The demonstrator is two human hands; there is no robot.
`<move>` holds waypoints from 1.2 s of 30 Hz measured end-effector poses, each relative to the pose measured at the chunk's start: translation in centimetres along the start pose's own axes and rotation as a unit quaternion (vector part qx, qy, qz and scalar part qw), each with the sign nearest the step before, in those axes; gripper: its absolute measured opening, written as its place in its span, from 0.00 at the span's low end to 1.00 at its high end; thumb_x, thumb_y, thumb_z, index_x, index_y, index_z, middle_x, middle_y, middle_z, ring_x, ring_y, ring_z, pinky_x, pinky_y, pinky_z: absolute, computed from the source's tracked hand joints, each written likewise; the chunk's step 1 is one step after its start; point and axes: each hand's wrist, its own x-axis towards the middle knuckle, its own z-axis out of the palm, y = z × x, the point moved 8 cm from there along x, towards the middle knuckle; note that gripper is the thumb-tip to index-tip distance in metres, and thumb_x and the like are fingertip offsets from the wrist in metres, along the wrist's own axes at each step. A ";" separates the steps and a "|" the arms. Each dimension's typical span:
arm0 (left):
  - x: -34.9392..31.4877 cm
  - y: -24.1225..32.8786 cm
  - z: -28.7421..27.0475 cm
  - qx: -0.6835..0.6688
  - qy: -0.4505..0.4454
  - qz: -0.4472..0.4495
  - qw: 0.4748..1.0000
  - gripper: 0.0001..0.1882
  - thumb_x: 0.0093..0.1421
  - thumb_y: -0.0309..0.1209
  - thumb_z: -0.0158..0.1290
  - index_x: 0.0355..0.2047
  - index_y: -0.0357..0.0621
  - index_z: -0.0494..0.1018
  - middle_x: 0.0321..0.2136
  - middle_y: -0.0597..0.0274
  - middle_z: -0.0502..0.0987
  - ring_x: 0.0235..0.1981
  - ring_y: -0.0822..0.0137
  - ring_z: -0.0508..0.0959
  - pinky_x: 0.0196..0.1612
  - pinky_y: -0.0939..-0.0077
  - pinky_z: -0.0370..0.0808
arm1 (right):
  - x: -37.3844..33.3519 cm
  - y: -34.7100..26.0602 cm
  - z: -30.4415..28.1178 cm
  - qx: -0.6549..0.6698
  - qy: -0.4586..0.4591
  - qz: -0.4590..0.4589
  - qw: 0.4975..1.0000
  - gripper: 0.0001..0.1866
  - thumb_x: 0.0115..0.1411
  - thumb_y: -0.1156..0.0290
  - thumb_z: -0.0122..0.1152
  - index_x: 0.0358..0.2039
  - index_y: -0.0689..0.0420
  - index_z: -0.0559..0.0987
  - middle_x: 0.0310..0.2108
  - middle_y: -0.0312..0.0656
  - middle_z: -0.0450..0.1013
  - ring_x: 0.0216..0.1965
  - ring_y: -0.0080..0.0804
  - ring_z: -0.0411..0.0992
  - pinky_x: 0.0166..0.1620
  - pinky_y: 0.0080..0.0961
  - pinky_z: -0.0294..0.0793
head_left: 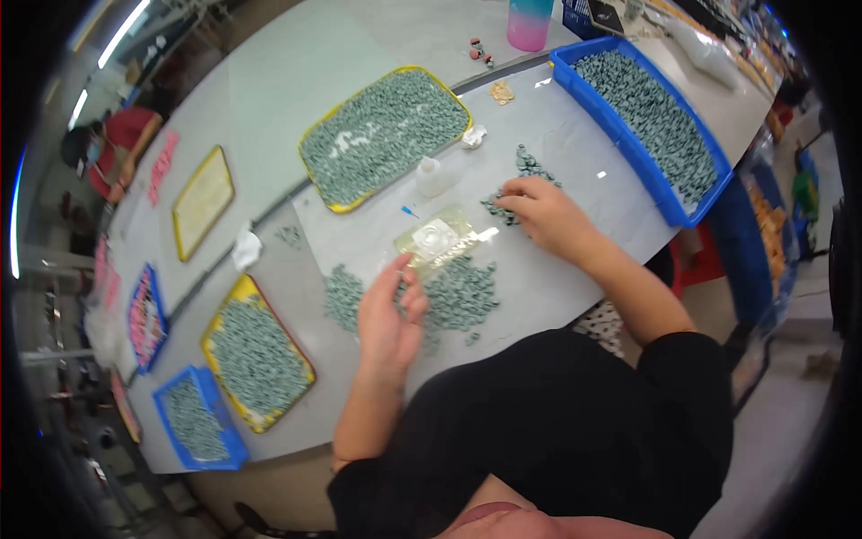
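Note:
My left hand point(391, 316) is raised over a heap of small grey-green pieces point(462, 292), thumb and forefinger pinched together. Anything held there is too small to make out. Just beyond these fingertips lies a clear yellowish block point(437, 235) with a white blob on its top. To the right, my right hand point(549, 216) reaches into a loose pile of darker green pieces point(532, 164). Its thumb and fingers close at the pile's edge, and what they grip is hidden. A small translucent bottle point(435, 178) and a blue needle tip point(409, 212) lie beyond the block.
A yellow-rimmed tray point(338, 208) of grey-green pieces lies ahead; another yellow-rimmed tray point(307, 370) sits at left. Blue bins of pieces stand far right point(620, 135) and lower left point(232, 440). Crumpled white tissue point(246, 247) lies left. A person point(121, 148) sits across the table.

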 end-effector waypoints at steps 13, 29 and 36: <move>-0.1 -6.1 3.1 0.024 0.013 -0.021 0.999 0.10 0.61 0.28 0.43 0.40 0.35 0.63 0.28 0.62 0.66 0.20 0.79 0.60 0.18 0.88 0.56 | -4.1 3.1 -0.9 -0.108 -0.119 -0.015 0.987 0.09 0.44 0.79 0.52 0.29 0.60 0.76 0.29 0.40 0.69 0.36 0.36 0.67 0.41 0.27 0.67; 1.9 1.6 -5.9 -0.019 -0.058 0.004 0.998 0.10 0.63 0.30 0.42 0.35 0.34 0.66 0.28 0.63 0.66 0.22 0.78 0.61 0.22 0.87 0.60 | 2.7 -4.2 7.3 0.126 -0.067 0.074 0.987 0.05 0.56 0.79 0.52 0.34 0.63 0.74 0.26 0.39 0.70 0.26 0.25 0.69 0.31 0.20 0.69; 0.9 0.7 -4.1 0.051 -0.080 -0.023 0.995 0.10 0.61 0.26 0.44 0.40 0.31 0.68 0.29 0.62 0.69 0.22 0.79 0.61 0.21 0.87 0.60 | 3.2 -6.2 8.4 0.359 -0.071 0.179 0.913 0.03 0.54 0.79 0.56 0.30 0.63 0.74 0.25 0.38 0.72 0.24 0.19 0.70 0.28 0.15 0.69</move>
